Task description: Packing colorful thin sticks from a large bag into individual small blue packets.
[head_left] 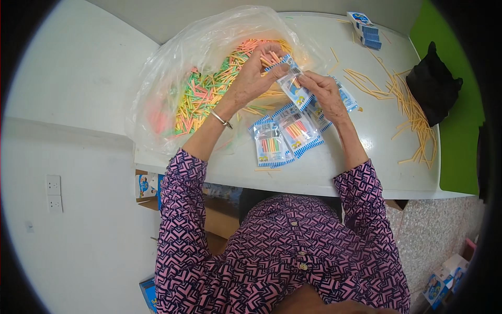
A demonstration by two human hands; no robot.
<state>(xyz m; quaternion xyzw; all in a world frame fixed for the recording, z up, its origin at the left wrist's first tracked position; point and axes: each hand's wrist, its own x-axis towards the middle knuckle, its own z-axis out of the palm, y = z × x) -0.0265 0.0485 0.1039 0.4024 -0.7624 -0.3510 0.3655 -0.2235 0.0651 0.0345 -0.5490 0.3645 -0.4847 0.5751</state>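
- Head view: the left grip [253, 78] is closed on a packet [297, 86] and some sticks [270, 58] at its end; the right grip [325, 94] pinches the packet's other side.
- Left of the grips: a clear bag [157, 89] with a coloured heap [201, 102], partly hidden by the left forearm [212, 128].
- Just below: filled packets [299, 130] overlap on the surface [361, 167].
- Right: loose yellow sticks [413, 118], then a black bundle [434, 83].
- Beyond, upper right: a stack [365, 31].

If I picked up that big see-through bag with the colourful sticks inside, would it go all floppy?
Probably, yes: the clear plastic bag looks thin and wrinkled. It might sag and feel heavier than empty plastic, because lots of coloured sticks are heaped inside. Those sticks may slide around, since they lie loose and jumbled.
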